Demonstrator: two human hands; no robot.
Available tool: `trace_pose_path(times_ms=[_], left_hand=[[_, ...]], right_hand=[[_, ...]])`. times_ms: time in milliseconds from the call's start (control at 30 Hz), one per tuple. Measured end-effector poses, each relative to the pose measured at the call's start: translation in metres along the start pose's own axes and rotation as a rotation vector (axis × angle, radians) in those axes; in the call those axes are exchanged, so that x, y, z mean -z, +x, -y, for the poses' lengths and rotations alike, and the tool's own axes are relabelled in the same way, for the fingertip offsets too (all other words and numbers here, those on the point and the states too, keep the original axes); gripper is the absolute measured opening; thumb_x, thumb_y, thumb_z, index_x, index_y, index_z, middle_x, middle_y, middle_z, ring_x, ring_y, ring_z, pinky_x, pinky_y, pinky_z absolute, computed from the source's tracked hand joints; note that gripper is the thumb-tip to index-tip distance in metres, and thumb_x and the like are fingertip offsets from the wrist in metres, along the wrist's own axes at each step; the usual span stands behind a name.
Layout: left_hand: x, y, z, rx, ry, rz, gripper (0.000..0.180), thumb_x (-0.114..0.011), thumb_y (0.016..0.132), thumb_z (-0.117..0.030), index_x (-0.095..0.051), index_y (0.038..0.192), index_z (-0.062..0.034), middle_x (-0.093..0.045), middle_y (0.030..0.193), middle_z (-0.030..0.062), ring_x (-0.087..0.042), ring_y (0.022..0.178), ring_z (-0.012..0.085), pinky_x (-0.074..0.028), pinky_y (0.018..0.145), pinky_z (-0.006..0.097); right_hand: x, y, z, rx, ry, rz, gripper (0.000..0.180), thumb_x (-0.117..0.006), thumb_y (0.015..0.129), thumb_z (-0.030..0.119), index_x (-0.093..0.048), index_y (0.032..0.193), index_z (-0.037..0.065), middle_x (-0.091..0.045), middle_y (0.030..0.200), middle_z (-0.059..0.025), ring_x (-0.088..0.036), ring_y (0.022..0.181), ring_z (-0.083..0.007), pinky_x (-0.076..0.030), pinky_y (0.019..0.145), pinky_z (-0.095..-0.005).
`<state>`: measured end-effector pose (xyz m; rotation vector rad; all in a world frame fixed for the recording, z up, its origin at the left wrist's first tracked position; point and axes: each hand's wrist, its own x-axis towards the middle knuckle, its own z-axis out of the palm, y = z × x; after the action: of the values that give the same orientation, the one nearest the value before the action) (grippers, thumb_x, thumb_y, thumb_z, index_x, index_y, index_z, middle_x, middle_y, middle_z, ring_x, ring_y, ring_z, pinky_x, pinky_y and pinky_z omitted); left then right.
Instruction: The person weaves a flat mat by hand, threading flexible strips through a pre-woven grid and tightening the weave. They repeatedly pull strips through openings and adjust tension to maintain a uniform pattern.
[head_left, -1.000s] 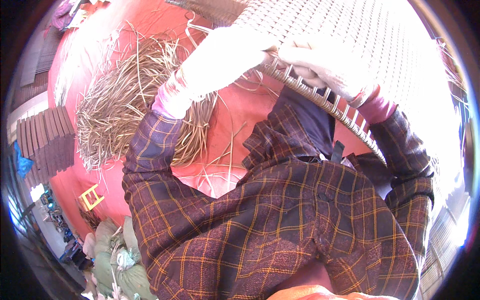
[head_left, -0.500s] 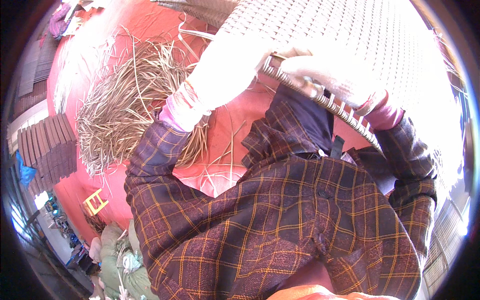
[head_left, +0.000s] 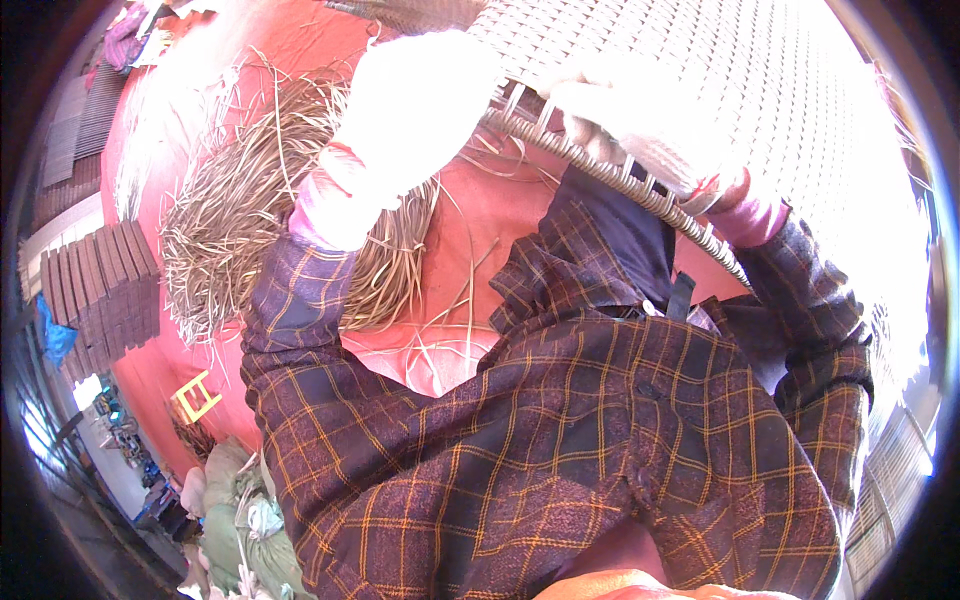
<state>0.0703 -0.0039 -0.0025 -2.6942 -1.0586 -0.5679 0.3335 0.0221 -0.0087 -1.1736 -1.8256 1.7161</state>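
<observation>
Left hand (head_left: 425,110) at 11:30, at the near-left end of the woven piece (head_left: 600,40). Forearm climbs from about 9 o'clock, elbow bent out to the side. Hand is blown out by glare: can't tell finger spread, or whether it's holding anything or touching the weave.

Right hand (head_left: 640,115) at 1 o'clock, forearm in from 3, wrist just above the wrapped rim (head_left: 620,178). Back of hand up, fingers pointing toward 9 and curled closed on the woven piece at its rim. Fingertips partly hidden.

Woven piece fills 12 to 2, rim slanting down toward 3, short pale bars along the edge.

Strand bundle (head_left: 290,200) at 10 on red sheet (head_left: 455,250), partly behind left forearm. Yellow frame (head_left: 195,398) at 8.

Markings: background items at 8 too small to read.
</observation>
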Motion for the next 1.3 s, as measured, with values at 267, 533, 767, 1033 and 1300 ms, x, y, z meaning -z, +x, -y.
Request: trace_pose_path(times_ms=[267, 533, 767, 1033, 1300], left_hand=[[-0.030, 0.002, 0.000, -0.017, -0.032, 0.229, 0.013, -0.066, 0.092, -0.021, -0.070, 0.092, -0.0090, -0.067, 0.093, 0.0109, -0.067, 0.086, 0.0291, -0.055, 0.075, 0.043], [-0.024, 0.011, 0.039, -0.256, 0.023, 0.474, 0.022, -0.065, 0.087, -0.025, -0.071, 0.104, -0.0137, -0.067, 0.100, 0.0069, -0.063, 0.100, 0.0279, -0.051, 0.088, 0.042], [-0.024, 0.017, 0.045, -0.353, -0.273, 0.238, 0.020, -0.065, 0.089, -0.022, -0.074, 0.101, -0.0081, -0.072, 0.095, 0.0087, -0.066, 0.087, 0.0280, -0.053, 0.076, 0.040], [-0.001, -0.001, 0.020, 0.496, -0.855, 0.258, 0.022, -0.068, 0.095, -0.015, -0.076, 0.111, -0.0029, -0.075, 0.092, 0.0092, -0.070, 0.075, 0.0177, -0.055, 0.071, 0.031], [-0.029, 0.005, 0.016, -0.009, -0.347, 0.046, 0.015, -0.070, 0.090, -0.012, -0.074, 0.102, -0.0028, -0.074, 0.101, 0.0107, -0.071, 0.090, 0.0280, -0.057, 0.078, 0.038]], right_hand=[[-0.001, 0.011, -0.014, 0.017, 0.023, 0.070, 0.034, -0.060, 0.106, 0.029, -0.071, 0.124, 0.003, -0.065, 0.077, 0.0011, -0.059, 0.060, -0.0074, -0.048, 0.056, -0.0225], [0.000, 0.025, -0.011, -0.147, 0.043, 0.259, 0.034, -0.058, 0.105, 0.025, -0.064, 0.129, 0.002, -0.072, 0.078, -0.0057, -0.065, 0.056, -0.0115, -0.050, 0.047, -0.0251], [-0.006, 0.050, -0.006, -0.244, 0.009, 0.333, 0.023, -0.060, 0.100, 0.021, -0.068, 0.109, 0.001, -0.072, 0.076, -0.0051, -0.065, 0.055, -0.0113, -0.050, 0.046, -0.0264], [-0.018, 0.056, -0.009, -0.288, 0.083, 0.134, 0.017, -0.065, 0.096, 0.018, -0.072, 0.088, 0.004, -0.070, 0.071, -0.0032, -0.058, 0.050, -0.0082, -0.045, 0.044, -0.0260], [-0.027, 0.046, -0.005, -0.275, 0.037, -0.062, 0.010, -0.069, 0.090, 0.014, -0.072, 0.087, 0.005, -0.065, 0.063, 0.0008, -0.052, 0.045, -0.0041, -0.038, 0.039, -0.0203]])
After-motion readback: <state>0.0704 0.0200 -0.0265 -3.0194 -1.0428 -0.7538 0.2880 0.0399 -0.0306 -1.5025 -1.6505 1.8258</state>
